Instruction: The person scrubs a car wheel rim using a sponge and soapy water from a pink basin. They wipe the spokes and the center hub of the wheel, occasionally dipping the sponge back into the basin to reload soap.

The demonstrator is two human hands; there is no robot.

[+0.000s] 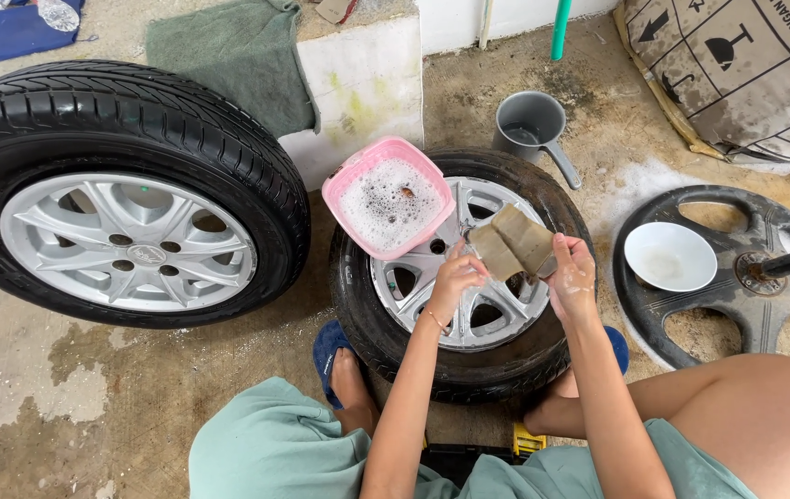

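Note:
A folded, dirty brown sponge (511, 246) is held up between both hands over a car wheel (455, 360) lying flat on the floor between my feet. My left hand (455, 277) pinches its left end and my right hand (571, 275) grips its right end. A pink tub (336, 189) full of soapy foam rests on the far left part of that wheel's tyre. The silver spoked rim (492, 328) shows under my hands.
A second, larger wheel (113, 189) leans at the left. A grey dipper (532, 125) with water stands behind. At the right lies a black wheel cover (732, 314) holding a white bowl (669, 256). A green cloth (238, 55), a white block (363, 79) and cardboard (746, 65) lie beyond.

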